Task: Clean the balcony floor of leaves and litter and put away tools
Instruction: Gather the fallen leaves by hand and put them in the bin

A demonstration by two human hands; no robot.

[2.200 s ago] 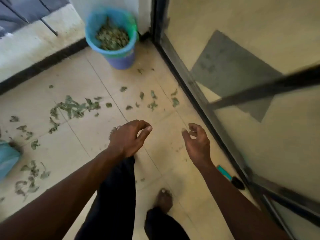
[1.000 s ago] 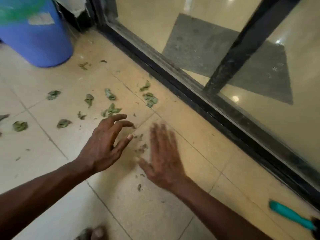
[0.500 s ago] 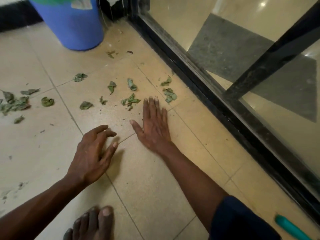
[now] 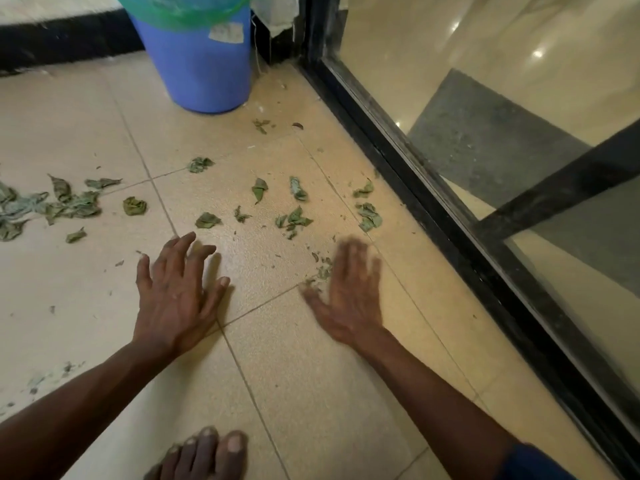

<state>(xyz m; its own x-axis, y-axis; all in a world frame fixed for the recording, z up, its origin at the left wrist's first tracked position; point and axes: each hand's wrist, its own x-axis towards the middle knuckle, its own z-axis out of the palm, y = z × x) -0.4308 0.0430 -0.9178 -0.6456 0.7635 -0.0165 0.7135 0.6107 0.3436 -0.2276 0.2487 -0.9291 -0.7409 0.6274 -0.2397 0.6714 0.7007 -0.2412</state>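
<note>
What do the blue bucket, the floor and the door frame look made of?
Blue bucket: probably plastic; smooth, evenly coloured matte wall with a pale label stuck on.
Floor: looks like ceramic tile; beige, finely pebbled surface, thin grout lines between squares.
Door frame: likely painted or coated metal; straight black rails around glass, dusty and scuffed. Metal is a guess from shape alone.

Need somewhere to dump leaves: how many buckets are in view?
1: the blue bucket, in the far corner beside the glass door frame. Others may be off-camera.
</note>
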